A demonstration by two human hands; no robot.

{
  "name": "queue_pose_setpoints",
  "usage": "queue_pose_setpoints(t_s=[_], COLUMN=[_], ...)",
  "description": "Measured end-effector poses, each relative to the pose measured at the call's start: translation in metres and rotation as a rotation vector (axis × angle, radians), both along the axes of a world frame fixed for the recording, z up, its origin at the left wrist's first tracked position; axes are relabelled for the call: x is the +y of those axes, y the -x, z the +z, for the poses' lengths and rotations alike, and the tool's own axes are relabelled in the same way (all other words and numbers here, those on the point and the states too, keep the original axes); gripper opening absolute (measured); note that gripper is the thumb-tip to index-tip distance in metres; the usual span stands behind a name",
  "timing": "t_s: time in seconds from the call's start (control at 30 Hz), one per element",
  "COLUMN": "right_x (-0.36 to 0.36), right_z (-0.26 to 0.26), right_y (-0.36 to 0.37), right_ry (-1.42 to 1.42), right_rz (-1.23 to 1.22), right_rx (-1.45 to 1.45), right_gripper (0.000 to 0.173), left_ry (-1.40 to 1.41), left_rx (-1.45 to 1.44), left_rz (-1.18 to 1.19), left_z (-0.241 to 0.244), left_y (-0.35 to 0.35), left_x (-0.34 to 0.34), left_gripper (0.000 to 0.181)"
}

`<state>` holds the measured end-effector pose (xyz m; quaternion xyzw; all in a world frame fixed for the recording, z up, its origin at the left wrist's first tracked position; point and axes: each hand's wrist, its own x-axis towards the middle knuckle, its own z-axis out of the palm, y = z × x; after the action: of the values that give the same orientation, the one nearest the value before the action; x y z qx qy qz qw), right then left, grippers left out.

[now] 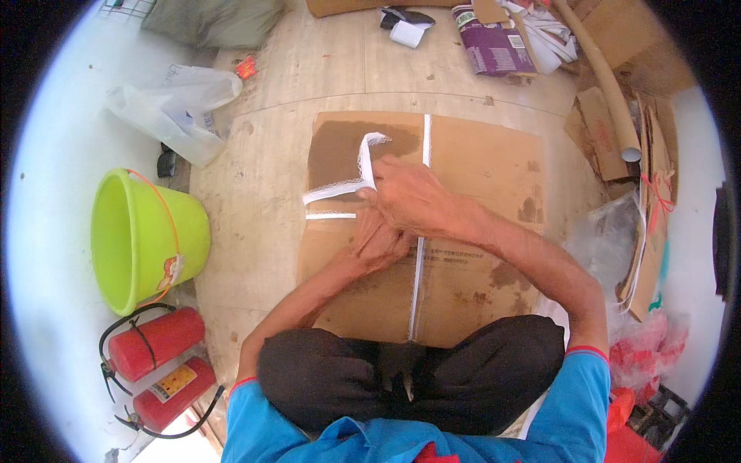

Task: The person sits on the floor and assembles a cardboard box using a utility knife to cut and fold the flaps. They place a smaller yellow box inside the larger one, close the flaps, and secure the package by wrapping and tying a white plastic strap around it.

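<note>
A white strip with a mesh edge [363, 159] makes a sharp bend above the flattened cardboard [486, 173]. At that bend, my right hand [408, 194] grips it between thumb and fingers. My left hand [376, 234] lies just below and partly under the right; its fingertips are hidden, so I cannot tell what it holds. Left of the hands, a short white strip [331, 216] lies across the cardboard. Another white strip [418, 283] runs lengthwise over it and passes behind my hands. A dark patch [333, 153] marks the cardboard's upper left.
At left are a lime-green bucket [173, 226], two red fire extinguishers [159, 341] and a plastic bag [179, 104]. A cardboard tube [605, 87] and folded cardboard [654, 231] stand at right. A purple printed package [492, 43] lies at the far side of the wooden floor [260, 144].
</note>
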<state>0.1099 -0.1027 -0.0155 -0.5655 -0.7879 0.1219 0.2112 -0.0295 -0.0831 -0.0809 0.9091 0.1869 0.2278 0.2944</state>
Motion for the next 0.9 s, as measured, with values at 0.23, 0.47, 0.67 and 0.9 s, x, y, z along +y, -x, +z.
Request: queue_pose_setpoints(t_s=[0.23,0.47,0.67,0.9], right_x=[0.016,0.009,0.001,-0.039], right_z=[0.002,-0.022,0.027,-0.006], right_y=[0.010,0.012,-0.044,-0.097], right_ry=[0.264,0.164,0.652,0.223], right_rz=[0.146,0.149,-0.028,0.055], right_rx=[-0.156,-0.116,0.446,0.006], right_gripper=[0.029,0.036,0.046,0.019], left_ry=[0.213,0.050,0.200,0.442], left_rx=[0.007,-0.044,-0.136,-0.022], left_rz=[0.000,0.157,0.185,0.157], left_z=[-0.026,-0.042,0.000,0.009], left_y=[-0.001,-0.004,-0.001,-0.004], left_x=[-0.002,-0.013,-0.010,-0.013], left_gripper=[0.026,0.024,0.023,0.031])
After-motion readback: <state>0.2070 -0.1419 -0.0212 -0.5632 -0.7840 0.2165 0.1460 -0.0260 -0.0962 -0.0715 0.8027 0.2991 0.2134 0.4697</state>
